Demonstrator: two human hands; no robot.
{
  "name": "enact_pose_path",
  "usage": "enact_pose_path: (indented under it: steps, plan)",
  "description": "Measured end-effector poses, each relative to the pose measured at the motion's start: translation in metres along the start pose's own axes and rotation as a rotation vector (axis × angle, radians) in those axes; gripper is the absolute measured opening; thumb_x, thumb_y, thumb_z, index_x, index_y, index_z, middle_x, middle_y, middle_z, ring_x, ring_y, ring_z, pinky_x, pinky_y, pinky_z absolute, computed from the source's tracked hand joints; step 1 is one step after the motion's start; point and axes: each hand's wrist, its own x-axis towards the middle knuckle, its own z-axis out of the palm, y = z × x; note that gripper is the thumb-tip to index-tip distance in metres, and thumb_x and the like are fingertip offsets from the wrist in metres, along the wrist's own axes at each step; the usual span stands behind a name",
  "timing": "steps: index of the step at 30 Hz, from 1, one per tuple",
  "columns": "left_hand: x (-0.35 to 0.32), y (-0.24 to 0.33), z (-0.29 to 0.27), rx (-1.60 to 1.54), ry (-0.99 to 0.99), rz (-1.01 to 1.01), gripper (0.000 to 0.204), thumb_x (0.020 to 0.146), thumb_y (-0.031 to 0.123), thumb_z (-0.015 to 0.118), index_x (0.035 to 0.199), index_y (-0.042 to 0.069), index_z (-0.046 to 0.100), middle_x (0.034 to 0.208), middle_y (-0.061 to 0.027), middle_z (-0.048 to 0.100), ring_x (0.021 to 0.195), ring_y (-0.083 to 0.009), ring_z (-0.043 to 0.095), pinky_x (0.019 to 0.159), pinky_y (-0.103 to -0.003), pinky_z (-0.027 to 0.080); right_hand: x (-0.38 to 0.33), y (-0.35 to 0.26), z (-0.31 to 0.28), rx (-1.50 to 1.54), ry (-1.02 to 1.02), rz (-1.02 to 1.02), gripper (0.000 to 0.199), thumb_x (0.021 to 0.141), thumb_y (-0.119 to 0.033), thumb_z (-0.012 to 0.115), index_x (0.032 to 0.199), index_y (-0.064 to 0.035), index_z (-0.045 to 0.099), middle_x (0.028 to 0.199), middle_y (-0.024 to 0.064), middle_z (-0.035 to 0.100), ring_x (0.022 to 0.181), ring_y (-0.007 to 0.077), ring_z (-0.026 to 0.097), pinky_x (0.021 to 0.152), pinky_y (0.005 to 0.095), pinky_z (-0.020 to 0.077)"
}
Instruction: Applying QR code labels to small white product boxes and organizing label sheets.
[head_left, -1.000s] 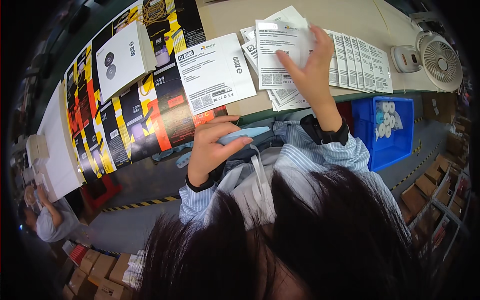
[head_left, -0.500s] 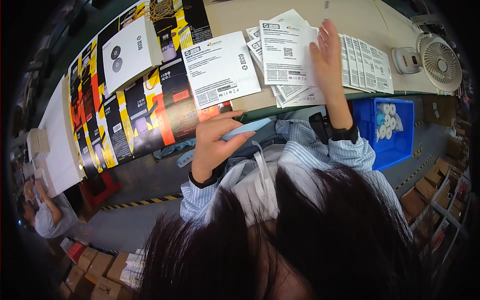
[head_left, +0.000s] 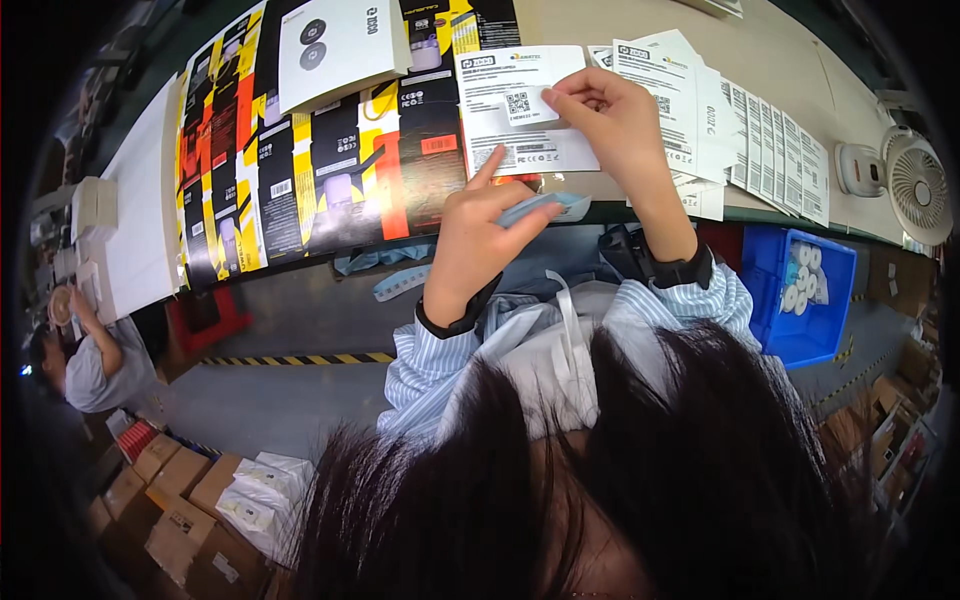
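Observation:
My right hand (head_left: 622, 128) pinches the right edge of a small white QR-code label (head_left: 524, 106), which lies at least partly against a white printed box (head_left: 481, 112) on the table. The index finger of my left hand (head_left: 475, 240) reaches to the lower left of that box. Between the left thumb and the curled fingers is a light blue strip (head_left: 573, 207), probably label backing. Directly right of my right hand, a pile of similar white boxes (head_left: 690, 85) overlaps, the top one bearing a QR label.
A row of fanned white boxes (head_left: 785, 150) and a white fan (head_left: 917, 190) stand to the right. Left are colourful printed packaging sheets (head_left: 330, 160) with a white box (head_left: 345, 45) on top. A blue bin (head_left: 800, 348) holding white rolls sits below the table edge. Far left, a person (head_left: 95, 365) works.
My right hand has come down from above the right-hand pile to the left box, where a QR label now shows. My left hand's finger now touches that box. The whole view has shifted.

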Motion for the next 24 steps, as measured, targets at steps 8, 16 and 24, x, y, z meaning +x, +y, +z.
enact_pose_path:
  steps: [8,16,24]
  plan:
    - [0.003,0.002,-0.004,-0.022,-0.009,0.019,0.014,0.070,0.010,0.068,0.068,-0.002,0.061,0.054,-0.0103,0.054,0.049,-0.0289,0.050,0.103,-0.042,0.033,-0.002,0.006,0.010,-0.215,-0.013,0.069,0.016,0.076,-0.013,0.069,0.082,0.0018,0.064,0.070,0.0027,0.062,0.063,0.0055,0.056,0.058,0.0169,0.0442]
    - [0.004,0.003,-0.006,-0.039,-0.032,0.031,0.013,0.070,0.008,0.068,0.067,-0.003,0.060,0.053,-0.0090,0.052,0.045,-0.0254,0.047,0.103,-0.043,0.033,0.001,0.013,0.009,-0.204,0.037,0.069,0.017,0.072,-0.021,0.069,0.075,-0.0038,0.066,0.063,0.0032,0.064,0.056,0.0093,0.058,0.052,0.0212,0.0440]
    - [0.002,-0.001,-0.006,-0.058,-0.019,0.045,0.014,0.070,0.008,0.068,0.067,-0.003,0.060,0.051,-0.0083,0.051,0.043,-0.0245,0.044,0.102,-0.043,0.034,0.000,0.012,0.011,-0.244,0.040,0.074,0.017,0.073,-0.021,0.068,0.075,-0.0047,0.066,0.064,0.0036,0.064,0.057,0.0104,0.059,0.053,0.0224,0.0447]
